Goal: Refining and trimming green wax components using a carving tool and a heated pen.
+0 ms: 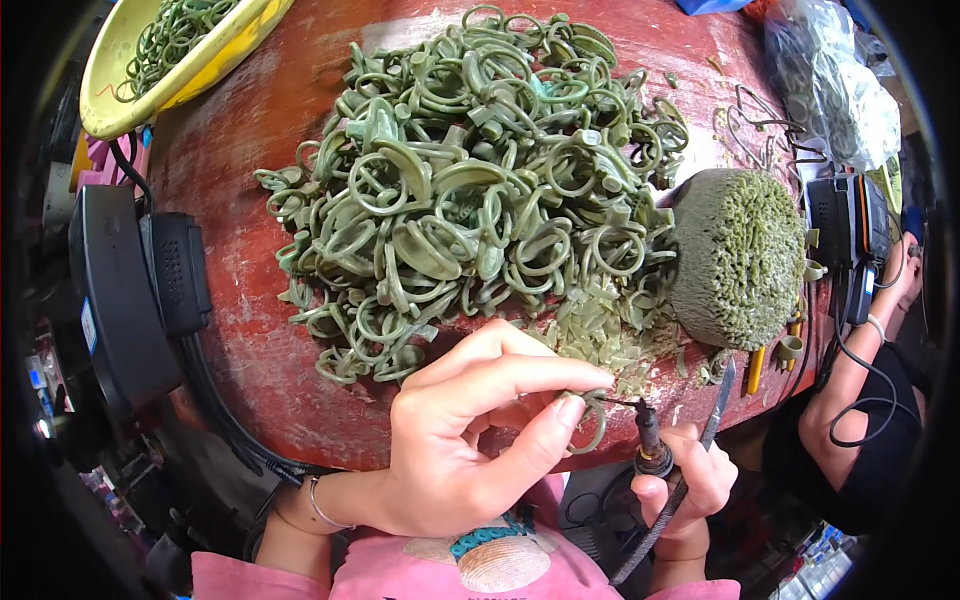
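My left hand [480, 430] pinches a small green ring [597, 428] between thumb and forefinger over the table's front edge. My right hand [692, 480] grips a dark pen-shaped tool on a cord [648, 435], its thin tip at the ring, along with a long slim metal blade [714, 410] slanting upward. Behind my hands lies a big tangled heap of green ring pieces [460, 210], with pale green flakes [600, 335] at its front. A rough, pitted green block [742, 260] sits right of the heap.
A yellow basin [230, 60] of green rings is at upper left, black boxes [130, 300] with cables below it. The red table [220, 300] also bears plastic bags [830, 100], a black device [840, 240] and a yellow-handled tool [756, 370]. Another person's arm [862, 350] is at right.
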The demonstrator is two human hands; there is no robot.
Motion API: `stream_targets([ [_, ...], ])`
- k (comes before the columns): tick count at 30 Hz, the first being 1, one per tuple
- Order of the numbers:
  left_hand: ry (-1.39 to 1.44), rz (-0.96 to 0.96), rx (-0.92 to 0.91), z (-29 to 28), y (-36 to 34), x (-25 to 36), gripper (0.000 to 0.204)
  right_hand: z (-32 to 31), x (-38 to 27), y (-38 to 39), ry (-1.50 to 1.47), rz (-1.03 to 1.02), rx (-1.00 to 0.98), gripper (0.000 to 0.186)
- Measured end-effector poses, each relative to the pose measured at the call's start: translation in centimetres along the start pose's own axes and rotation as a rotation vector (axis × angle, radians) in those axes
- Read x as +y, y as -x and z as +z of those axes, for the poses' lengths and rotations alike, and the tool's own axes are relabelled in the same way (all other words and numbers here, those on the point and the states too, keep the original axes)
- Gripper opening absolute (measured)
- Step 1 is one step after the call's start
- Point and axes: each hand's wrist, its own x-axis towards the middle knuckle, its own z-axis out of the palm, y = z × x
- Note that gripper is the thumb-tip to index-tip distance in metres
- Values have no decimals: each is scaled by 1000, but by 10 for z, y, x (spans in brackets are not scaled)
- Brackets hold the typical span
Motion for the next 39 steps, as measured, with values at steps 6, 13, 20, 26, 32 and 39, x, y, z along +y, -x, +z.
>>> stream_targets([
  [6,22,-12,0,0,0,0,19,1,-1,-1,-14,15,18,43],
  [13,29,-14,8,0,0,0,19,1,-1,-2,-36,2,26,43],
  [20,26,1,11,0,-1,0,19,2,-1,-2,-68,19,31,43],
  [26,17,24,6,-1,-1,0,19,0,-2,-2,-75,32,18,43],
  [32,13,39,6,-2,-1,-1,19,3,6,7,-183,39,49,43],
  [39,-148,174,19,0,1,-3,22,4,14,19,-303,118,106,47],
])
